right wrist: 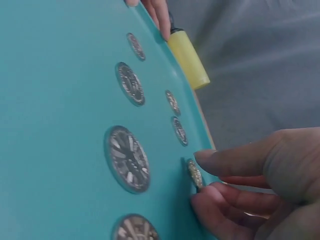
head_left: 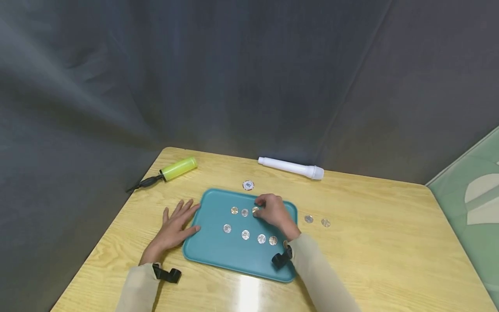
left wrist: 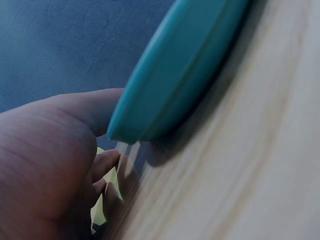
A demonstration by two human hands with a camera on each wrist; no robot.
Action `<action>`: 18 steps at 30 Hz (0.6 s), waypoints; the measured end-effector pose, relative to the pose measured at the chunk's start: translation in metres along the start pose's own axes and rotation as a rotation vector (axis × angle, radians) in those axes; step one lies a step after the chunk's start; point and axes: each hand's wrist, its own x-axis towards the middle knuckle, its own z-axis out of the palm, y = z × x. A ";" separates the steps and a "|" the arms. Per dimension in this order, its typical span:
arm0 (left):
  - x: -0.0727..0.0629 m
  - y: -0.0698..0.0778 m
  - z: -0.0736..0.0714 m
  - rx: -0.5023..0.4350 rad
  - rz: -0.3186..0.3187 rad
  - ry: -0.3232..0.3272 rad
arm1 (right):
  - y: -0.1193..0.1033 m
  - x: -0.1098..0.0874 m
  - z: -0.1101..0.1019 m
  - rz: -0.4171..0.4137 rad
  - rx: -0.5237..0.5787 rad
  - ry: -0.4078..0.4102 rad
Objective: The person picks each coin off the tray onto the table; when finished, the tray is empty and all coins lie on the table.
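My right hand (head_left: 273, 211) is over the far right part of a teal tray (head_left: 210, 251), its thumb and fingertips at opposite edges of a small gold-coloured coin (right wrist: 195, 173). Left of that coin, a silver coin (head_left: 244, 212) and another gold-coloured coin (head_left: 234, 210) make up the far row. Several more coins, such as this silver one (head_left: 227, 228), form a nearer row; the rightmost is partly hidden by my right wrist. My left hand (head_left: 173, 229) lies at the tray's left edge with fingers spread, its thumb over the rim (left wrist: 145, 110).
Right of the tray, two coins (head_left: 309, 219) lie on the wooden table (head_left: 374, 242). A white round chip (head_left: 248, 185) sits beyond the tray's far edge. Farther back are a white stick-like tube (head_left: 290, 167) and a yellow-green hand pump (head_left: 179, 169). Dark curtain (head_left: 249, 78) hangs behind.
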 end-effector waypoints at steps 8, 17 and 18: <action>-0.001 0.000 0.001 -0.005 0.001 -0.001 | -0.001 0.000 0.009 -0.015 -0.027 0.022; 0.000 0.001 -0.001 -0.005 -0.005 -0.003 | -0.003 0.002 0.016 -0.071 -0.087 0.090; 0.000 0.001 -0.001 -0.005 -0.007 -0.005 | -0.003 0.002 0.016 -0.078 -0.088 0.092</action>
